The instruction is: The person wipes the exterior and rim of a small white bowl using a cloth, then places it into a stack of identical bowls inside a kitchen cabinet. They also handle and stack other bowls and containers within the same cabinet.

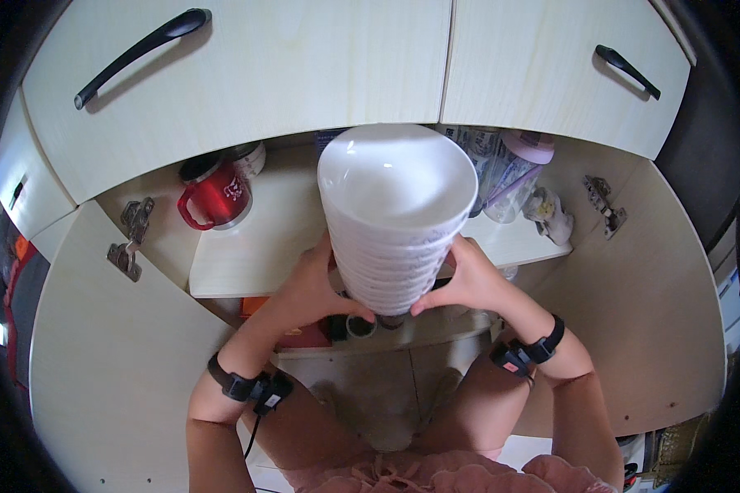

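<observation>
A tall stack of nested white bowls (394, 185), with faint patterning on the outer walls, is held upright between both hands at the front of an open cabinet. My left hand (324, 283) grips the lower left of the stack, its thumb near the bottom bowl. On the opposite side my right hand (462, 277) clasps the lower right in the same way. Behind the bowls lies the cabinet shelf (246, 259), partly hidden by them. Whether the stack touches the shelf, I cannot tell.
A red mug (217, 194) stands at the shelf's left. Clear plastic bottles (512, 179) and a small white figurine (549, 215) are at its right. The left cabinet door (117, 357) and right cabinet door (641, 320) hang open. Drawers with black handles (145, 55) jut above.
</observation>
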The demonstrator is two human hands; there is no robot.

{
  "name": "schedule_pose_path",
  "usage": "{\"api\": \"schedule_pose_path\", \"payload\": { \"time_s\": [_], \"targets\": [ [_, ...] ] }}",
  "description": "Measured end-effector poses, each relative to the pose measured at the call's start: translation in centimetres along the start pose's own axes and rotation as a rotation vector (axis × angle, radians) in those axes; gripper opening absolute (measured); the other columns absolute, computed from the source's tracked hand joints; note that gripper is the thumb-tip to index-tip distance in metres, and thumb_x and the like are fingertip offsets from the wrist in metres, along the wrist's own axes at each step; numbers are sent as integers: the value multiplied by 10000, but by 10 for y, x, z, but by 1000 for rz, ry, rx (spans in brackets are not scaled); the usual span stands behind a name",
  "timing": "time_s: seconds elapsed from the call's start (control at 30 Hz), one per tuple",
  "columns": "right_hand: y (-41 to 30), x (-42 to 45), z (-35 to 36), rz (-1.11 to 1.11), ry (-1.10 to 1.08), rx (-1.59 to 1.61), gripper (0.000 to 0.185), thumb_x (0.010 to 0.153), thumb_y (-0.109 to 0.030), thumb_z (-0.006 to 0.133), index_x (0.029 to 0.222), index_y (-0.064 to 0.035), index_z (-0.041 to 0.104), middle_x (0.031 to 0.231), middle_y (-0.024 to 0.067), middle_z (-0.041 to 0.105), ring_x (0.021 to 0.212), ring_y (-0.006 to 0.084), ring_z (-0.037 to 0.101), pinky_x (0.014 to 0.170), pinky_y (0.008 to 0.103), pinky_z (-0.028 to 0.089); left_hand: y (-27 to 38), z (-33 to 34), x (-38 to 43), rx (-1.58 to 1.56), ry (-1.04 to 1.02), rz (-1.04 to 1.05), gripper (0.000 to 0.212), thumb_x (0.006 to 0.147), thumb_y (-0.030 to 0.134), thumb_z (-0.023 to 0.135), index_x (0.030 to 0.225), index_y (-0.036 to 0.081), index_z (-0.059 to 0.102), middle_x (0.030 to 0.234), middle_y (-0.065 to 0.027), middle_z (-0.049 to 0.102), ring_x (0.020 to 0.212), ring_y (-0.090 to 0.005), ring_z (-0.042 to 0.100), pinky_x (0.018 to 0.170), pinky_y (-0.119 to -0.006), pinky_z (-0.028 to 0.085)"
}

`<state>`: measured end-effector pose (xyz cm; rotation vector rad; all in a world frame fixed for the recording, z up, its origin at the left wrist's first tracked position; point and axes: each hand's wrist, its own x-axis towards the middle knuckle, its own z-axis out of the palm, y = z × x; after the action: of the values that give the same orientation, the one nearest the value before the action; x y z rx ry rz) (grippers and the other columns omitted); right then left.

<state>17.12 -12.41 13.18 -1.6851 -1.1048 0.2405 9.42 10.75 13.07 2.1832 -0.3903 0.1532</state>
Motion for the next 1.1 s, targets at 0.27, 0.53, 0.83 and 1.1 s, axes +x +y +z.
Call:
{"api": "schedule_pose_path", "payload": {
  "time_s": [0.27, 0.53, 0.83, 1.1],
  "targets": [
    [33, 42, -10, 9, 53, 55, 1003, 531, -124, 839, 1336, -9, 251, 1319, 125, 383, 1202, 211, 381, 1020, 350, 293, -25, -12, 37, -157, 46, -1, 1179, 455, 194, 857, 1370, 33, 131, 1336, -192, 351, 1251, -286, 339, 1055, -371, 263],
    [65, 43, 6, 23, 84, 504, 957, 603, 41, 740, 1372, -33, 175, 1391, 124, 269, 1294, 209, 252, 1021, 354, 298, -50, -10, 43, -177, 88, 57, 1276, 537, 191, 835, 1384, 113, -117, 1389, -218, 228, 1291, -319, 248, 1075, -408, 211],
    [65, 55, 20, -78, 212, 435, 754, 613, -19, 759, 1247, 4, 351, 1177, 108, 503, 1089, 196, 476, 943, 305, 367, -58, 46, 39, -173, 556, 207, 1219, 519, 254, 853, 1351, -43, 13, 1276, -212, 356, 1216, -284, 357, 1021, -382, 285],
    [69, 56, 17, -138, 278, 337, 762, 576, -116, 819, 1206, 12, 409, 1162, 105, 525, 1089, 194, 479, 953, 314, 354, -58, 43, 39, -263, 539, 160, 936, 504, 283, 855, 1245, -1, 359, 1139, -157, 532, 1071, -232, 517, 889, -345, 436]
  ]
}}
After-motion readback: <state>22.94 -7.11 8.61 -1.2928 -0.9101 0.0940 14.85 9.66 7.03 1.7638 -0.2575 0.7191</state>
